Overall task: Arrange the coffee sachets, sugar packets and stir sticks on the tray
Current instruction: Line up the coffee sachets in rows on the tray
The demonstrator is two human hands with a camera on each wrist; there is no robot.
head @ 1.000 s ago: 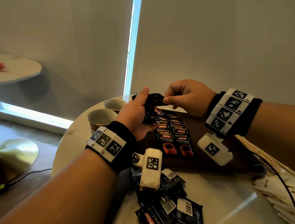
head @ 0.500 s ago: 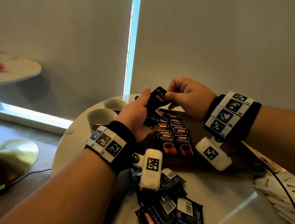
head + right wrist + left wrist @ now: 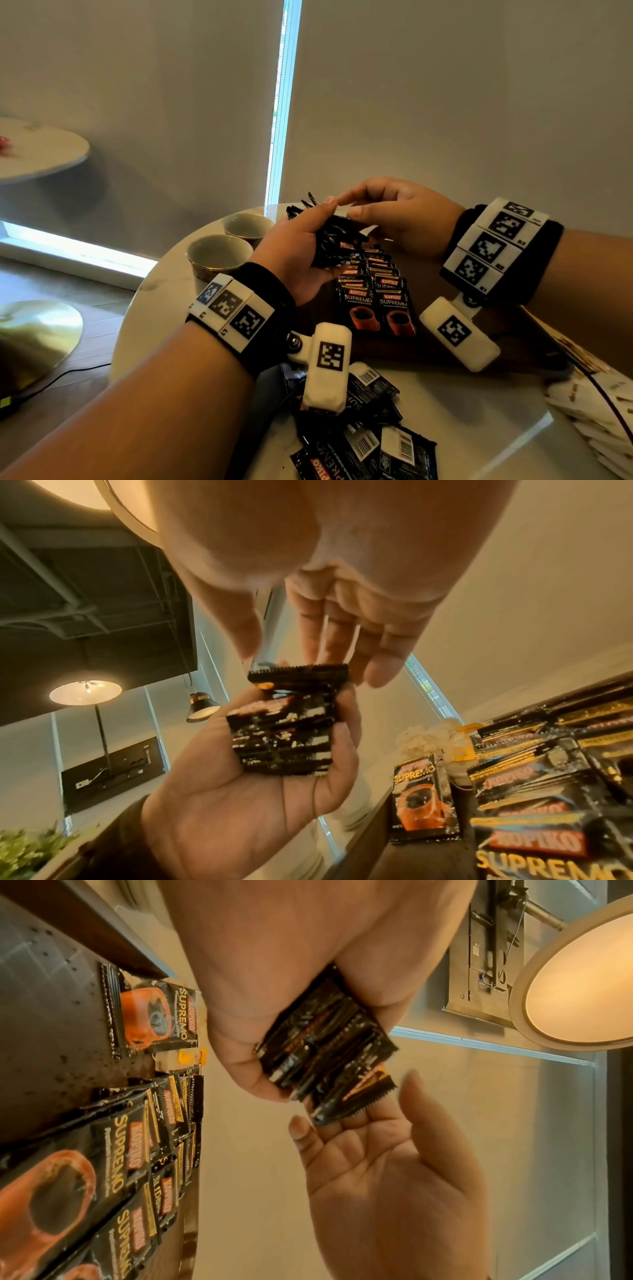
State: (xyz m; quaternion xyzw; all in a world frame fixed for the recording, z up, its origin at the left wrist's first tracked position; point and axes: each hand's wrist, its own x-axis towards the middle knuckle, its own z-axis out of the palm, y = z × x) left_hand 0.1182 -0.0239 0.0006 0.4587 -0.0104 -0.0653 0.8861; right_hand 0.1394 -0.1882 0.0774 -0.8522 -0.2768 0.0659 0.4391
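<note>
Round pale table [image 3: 445, 411], dark wooden tray [image 3: 428, 346], glossy black sachets.
Overlapping coffee sachets [image 3: 376, 301] rowed on tray; left hand [image 3: 298, 253] curled round crinkled sachet stack [image 3: 337, 245]; right hand [image 3: 397, 216] fingers relaxed, apart, touching its serrated top edge.

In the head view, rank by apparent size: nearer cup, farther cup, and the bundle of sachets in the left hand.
1. Bundle of sachets, partly hidden by the left hand.
2. Nearer cup.
3. Farther cup, possibly only smaller through distance.
</note>
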